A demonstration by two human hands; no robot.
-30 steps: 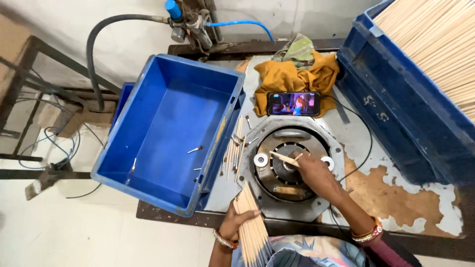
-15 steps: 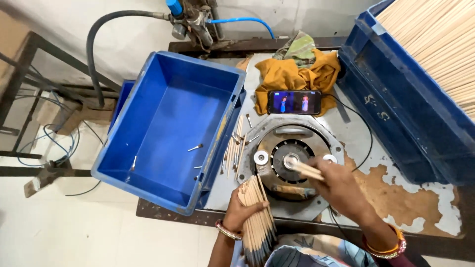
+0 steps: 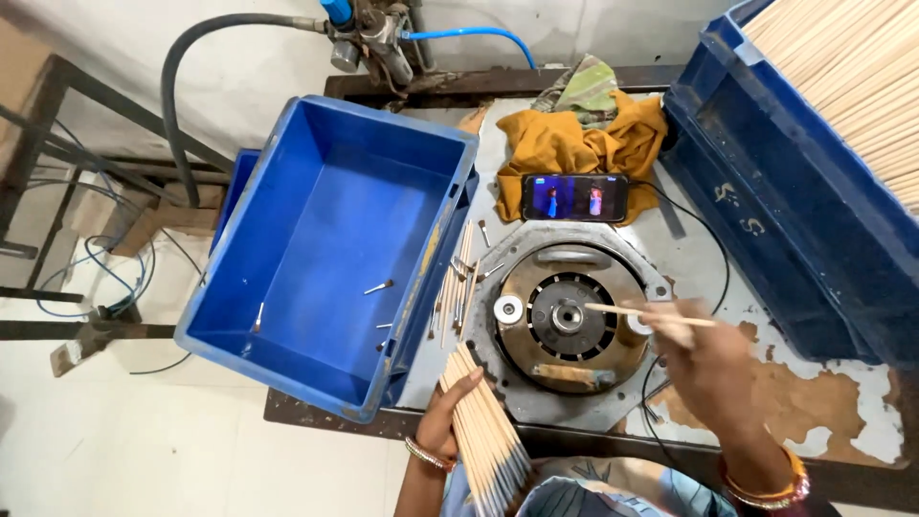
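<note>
Two hands at work around the round metal machine plate (image 3: 565,325), landmark for all else. Left of the plate, a narrow strip of bare surface (image 3: 689,239) littered with loose sticks (image 3: 458,287), then the wall of the empty blue crate (image 3: 335,239) tight alongside; little room there. Right of the plate, a wider patch of worn, peeling surface, then the big dark blue bin (image 3: 795,211) heaped with pale sticks, well apart. Beyond the plate, just beside its far rim, a phone (image 3: 574,196) with lit screen, leaning on a mustard cloth (image 3: 574,144). Near edge of the plate close to the surface's front edge.

Right hand (image 3: 704,359) over the plate's right rim, blurred, fingers pressed together, pinching a single stick (image 3: 641,313) held nearly level, tip pointing toward the plate's centre hub. Left hand (image 3: 450,416) at the plate's near left corner, wrist bangled, fingers curled around a thick bundle of sticks (image 3: 488,436) slanting down toward the body.

Above and left of the plate, a grey hose (image 3: 191,86) and blue air line (image 3: 479,38) against a pale wall; pale floor with cables (image 3: 105,287) further left, beyond the crate.
</note>
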